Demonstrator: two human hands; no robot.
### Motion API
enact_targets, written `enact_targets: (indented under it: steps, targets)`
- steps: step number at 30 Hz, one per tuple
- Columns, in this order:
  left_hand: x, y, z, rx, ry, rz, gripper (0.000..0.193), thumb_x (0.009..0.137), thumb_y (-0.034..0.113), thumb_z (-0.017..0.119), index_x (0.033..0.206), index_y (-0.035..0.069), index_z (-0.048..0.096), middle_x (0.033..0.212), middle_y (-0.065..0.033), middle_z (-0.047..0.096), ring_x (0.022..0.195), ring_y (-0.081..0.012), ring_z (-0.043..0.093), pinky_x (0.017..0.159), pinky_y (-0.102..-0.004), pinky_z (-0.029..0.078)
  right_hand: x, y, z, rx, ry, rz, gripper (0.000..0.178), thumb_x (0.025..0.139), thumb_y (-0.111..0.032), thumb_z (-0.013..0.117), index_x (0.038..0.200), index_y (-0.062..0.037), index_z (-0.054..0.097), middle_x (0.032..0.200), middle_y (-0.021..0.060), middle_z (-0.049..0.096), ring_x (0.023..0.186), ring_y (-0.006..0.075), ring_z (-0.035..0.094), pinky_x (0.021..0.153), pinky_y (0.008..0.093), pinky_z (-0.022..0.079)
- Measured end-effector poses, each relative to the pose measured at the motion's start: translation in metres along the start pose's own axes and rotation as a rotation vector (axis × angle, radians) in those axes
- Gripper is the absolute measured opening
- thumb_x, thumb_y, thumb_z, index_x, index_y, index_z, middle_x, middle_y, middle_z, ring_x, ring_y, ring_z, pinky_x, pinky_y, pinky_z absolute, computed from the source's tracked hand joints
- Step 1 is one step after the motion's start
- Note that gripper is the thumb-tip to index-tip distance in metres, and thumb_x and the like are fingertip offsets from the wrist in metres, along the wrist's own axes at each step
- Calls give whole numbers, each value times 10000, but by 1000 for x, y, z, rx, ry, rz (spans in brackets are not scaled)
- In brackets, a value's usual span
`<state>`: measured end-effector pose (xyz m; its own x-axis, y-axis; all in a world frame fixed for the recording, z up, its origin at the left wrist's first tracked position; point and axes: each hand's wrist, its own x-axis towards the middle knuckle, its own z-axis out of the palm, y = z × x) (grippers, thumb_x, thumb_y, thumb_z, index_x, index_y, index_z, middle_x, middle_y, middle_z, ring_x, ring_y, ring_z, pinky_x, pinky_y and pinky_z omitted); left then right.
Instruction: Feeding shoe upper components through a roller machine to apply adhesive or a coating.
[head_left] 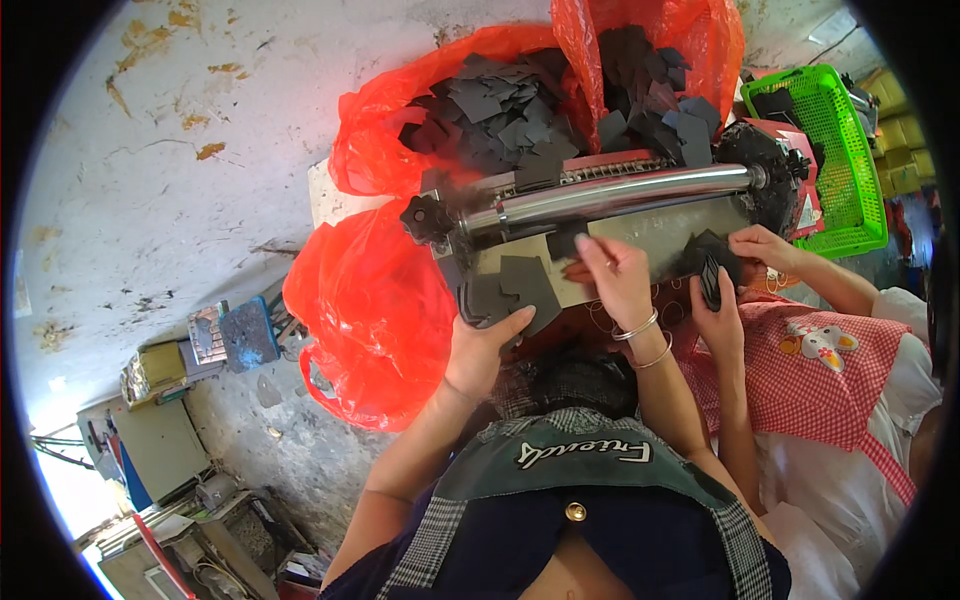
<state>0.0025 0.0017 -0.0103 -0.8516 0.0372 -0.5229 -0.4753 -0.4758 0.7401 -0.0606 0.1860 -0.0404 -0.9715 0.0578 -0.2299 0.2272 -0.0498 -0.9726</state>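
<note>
My left hand (482, 352) grips several flat dark grey cut pieces (515, 287), fanned out over the left end of a metal plate (650, 237). My right hand (618, 285) has its thumb and fingers pinched at the edge of a small black piece (567, 241), which lies flat on the plate just in front of a shiny metal roller (630, 190). The roller belongs to a machine with a black knob (427, 218) at its left end. What the pieces are made of, I cannot tell.
Red plastic bags (375, 310) stand left of and behind the machine, the far ones with heaped dark pieces (510, 105). Close on my right, a co-worker's hands (722, 318) hold a small stack of black pieces (710, 283). A green basket (850, 160) stands at the far right.
</note>
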Motion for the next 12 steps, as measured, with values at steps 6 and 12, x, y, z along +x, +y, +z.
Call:
enact_targets:
  steps: [6,12]
  targets:
    - [4,-5,-8,51,-31,-80,334,825,17,667,1140,35,560,990,-42,630,863,-145,618,644,-274,498,-11,-16,-6,-243,-392,248,301,912,-231,609,776,38,617,625,91,626,460,117,586,420,241,480]
    - [5,-9,-9,-156,-256,-56,408,883,109,598,1265,16,487,1137,-154,605,1081,-262,585,968,-313,459,-12,-6,4,-193,-380,4,332,856,-298,685,929,25,651,692,110,662,536,139,634,494,232,528]
